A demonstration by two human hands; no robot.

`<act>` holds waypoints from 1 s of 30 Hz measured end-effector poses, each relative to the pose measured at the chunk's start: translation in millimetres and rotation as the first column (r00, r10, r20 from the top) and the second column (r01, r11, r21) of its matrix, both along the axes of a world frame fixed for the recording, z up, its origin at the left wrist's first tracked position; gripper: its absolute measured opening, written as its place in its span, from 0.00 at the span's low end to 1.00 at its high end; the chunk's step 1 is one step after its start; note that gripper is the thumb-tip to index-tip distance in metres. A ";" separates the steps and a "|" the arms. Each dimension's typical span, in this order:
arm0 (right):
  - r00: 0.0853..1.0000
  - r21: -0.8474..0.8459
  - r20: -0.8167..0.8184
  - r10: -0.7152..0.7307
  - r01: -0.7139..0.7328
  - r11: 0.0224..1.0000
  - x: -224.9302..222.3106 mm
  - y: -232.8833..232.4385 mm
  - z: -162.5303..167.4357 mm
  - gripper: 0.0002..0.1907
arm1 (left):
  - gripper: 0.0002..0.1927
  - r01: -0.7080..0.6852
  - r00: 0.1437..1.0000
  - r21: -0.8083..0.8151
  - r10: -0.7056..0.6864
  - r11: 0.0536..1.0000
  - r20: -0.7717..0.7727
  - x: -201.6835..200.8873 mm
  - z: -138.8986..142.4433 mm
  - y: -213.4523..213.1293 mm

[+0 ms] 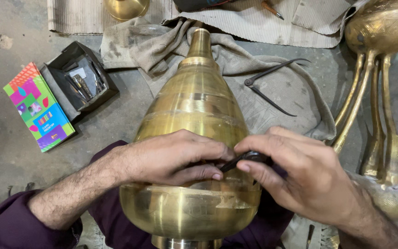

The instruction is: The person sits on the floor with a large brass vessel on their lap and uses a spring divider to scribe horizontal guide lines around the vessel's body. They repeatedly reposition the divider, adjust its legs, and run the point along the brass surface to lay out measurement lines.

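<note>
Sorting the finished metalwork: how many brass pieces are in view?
3, maybe more beyond the frame: the large ribbed brass cone-shaped vessel under both hands, a round brass bowl at the top edge, and a long-legged brass piece at right.

The brass vessel (pixel 194 120) looks like glossy, banded metal. The cloth (pixel 162 50) beneath is coarse and stained. The floor (pixel 5 120) is rough and matt.

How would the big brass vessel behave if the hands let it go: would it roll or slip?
The brass vessel lies on its side with round, tapering walls, so it would probably roll in a curve. Its polished surface looks slippery. It seems heavy for its size, and the left hand and right hand both rest on it.
</note>
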State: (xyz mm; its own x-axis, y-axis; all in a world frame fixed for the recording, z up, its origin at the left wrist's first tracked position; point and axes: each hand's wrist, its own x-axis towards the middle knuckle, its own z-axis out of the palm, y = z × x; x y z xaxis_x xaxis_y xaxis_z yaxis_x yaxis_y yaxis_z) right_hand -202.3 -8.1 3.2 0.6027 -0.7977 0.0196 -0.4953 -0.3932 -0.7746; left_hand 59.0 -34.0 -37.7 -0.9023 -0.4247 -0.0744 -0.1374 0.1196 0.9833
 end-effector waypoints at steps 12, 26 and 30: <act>0.996 -0.071 0.036 -0.086 0.089 0.994 -9.5 24.9 -0.4 0.16 | 0.14 -0.130 0.989 -0.164 0.139 0.978 0.041 -11.6 23.9 20.3; 0.983 -0.110 0.180 0.041 -0.021 0.994 -43.4 48.4 -45.7 0.27 | 0.25 -0.085 0.932 -0.360 0.202 0.929 0.300 -34.5 30.6 46.2; 0.983 -0.220 0.178 0.050 -0.009 0.975 -42.1 68.0 -39.4 0.28 | 0.28 0.020 0.945 -0.384 0.108 0.923 0.310 -30.5 31.2 46.8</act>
State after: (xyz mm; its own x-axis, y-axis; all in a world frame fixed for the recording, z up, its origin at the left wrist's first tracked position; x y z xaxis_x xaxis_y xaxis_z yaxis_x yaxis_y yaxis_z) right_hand -244.5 59.9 -36.2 0.5962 -0.7441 0.3015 -0.3400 -0.5742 -0.7448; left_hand 28.5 12.8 -6.4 -0.8366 -0.5170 -0.1813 -0.4493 0.4580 0.7671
